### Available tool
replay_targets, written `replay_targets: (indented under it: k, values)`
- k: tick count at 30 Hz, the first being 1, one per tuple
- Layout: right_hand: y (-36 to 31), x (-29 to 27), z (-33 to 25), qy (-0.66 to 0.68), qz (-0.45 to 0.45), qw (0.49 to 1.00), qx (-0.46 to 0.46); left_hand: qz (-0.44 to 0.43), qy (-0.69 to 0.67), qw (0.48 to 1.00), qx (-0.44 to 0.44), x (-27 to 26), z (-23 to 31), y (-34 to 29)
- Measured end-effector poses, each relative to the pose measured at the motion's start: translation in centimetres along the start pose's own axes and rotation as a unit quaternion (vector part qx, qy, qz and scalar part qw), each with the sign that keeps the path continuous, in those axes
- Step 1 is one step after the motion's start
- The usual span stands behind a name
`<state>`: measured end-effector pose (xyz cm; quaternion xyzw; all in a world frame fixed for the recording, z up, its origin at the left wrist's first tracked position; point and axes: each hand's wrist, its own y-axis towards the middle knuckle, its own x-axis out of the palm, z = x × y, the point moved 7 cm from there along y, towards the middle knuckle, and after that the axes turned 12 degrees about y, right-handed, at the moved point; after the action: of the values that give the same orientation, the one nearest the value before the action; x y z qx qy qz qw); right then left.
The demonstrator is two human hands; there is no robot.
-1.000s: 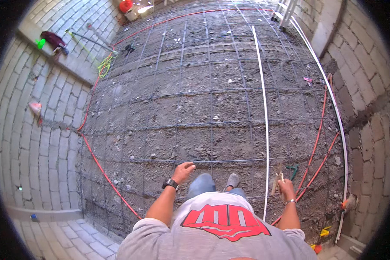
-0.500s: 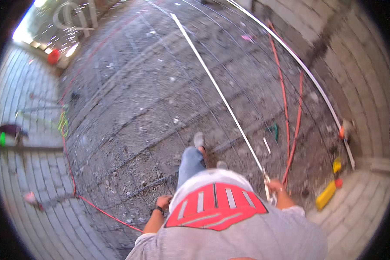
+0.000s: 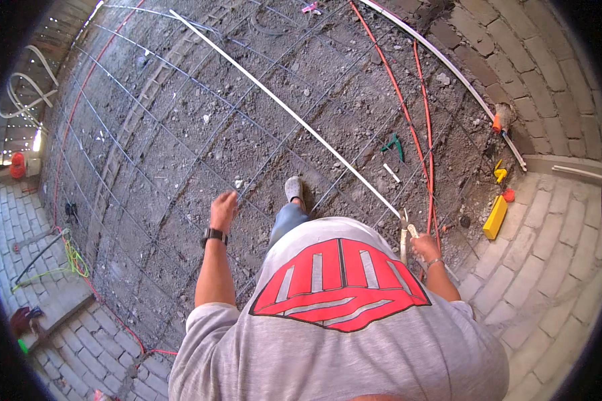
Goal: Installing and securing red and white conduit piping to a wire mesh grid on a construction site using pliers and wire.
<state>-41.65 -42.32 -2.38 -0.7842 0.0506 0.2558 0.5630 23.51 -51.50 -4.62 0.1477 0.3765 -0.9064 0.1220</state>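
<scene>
In my right hand (image 3: 424,248) is a pair of pliers (image 3: 411,230) with pale handles. The hand is closed on a handle, and the metal jaws sit at the near end of a long white pipe (image 3: 308,127). That pipe slants away to the far left over the steel rebar mesh (image 3: 201,83); whether the jaws touch it, I cannot tell. My left hand (image 3: 224,209), wearing a dark wristwatch (image 3: 214,234), is raised over the mesh with loosely bent fingers and nothing visible in it. My shoe (image 3: 294,188) stands on the gravelly ground among the bars.
Right of the pipe lie a green hand tool (image 3: 394,146), a short white pipe piece (image 3: 391,172) and orange-red tubes (image 3: 408,110). A yellow tool (image 3: 495,217) rests near the block wall (image 3: 548,73). Another white pipe (image 3: 441,70) follows the wall. Yellow-green cord (image 3: 77,257) lies left.
My left hand has risen from beside my body and moved forward, out over the mesh. The right hand stays by the pipe's near end with the pliers. The view has turned rightward.
</scene>
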Motion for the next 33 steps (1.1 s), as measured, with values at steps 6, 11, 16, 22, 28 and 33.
replay_targets:
  k: [6, 11, 16, 22, 28, 33]
  values:
    - [0.0, 0.8, -7.9, -0.046, 0.047, 0.997, -0.029, -0.028, -0.021, 0.999, -0.024, 0.0, 0.5, 6.4]
    - [1.1, 0.8, -12.7, 0.002, 0.037, 0.999, 0.003, -0.092, 0.014, 0.975, -0.202, -1.7, -8.8, 7.0]
    - [3.7, 0.6, -17.2, -0.015, 0.047, 0.998, 0.034, -0.082, 0.028, 0.958, -0.273, -2.7, -11.0, 6.5]
    - [11.2, -0.8, -27.9, -0.112, 0.042, 0.993, 0.012, -0.029, -0.020, 0.960, -0.280, -1.3, -3.7, 14.0]
    - [23.3, -2.5, -47.5, -0.228, 0.002, 0.969, -0.099, -0.016, 0.036, 0.985, -0.171, 3.2, 12.4, 26.2]
    - [28.8, -5.4, -65.4, -0.133, 0.004, 0.975, -0.177, -0.089, 0.121, 0.985, -0.082, 7.6, 29.9, 38.3]
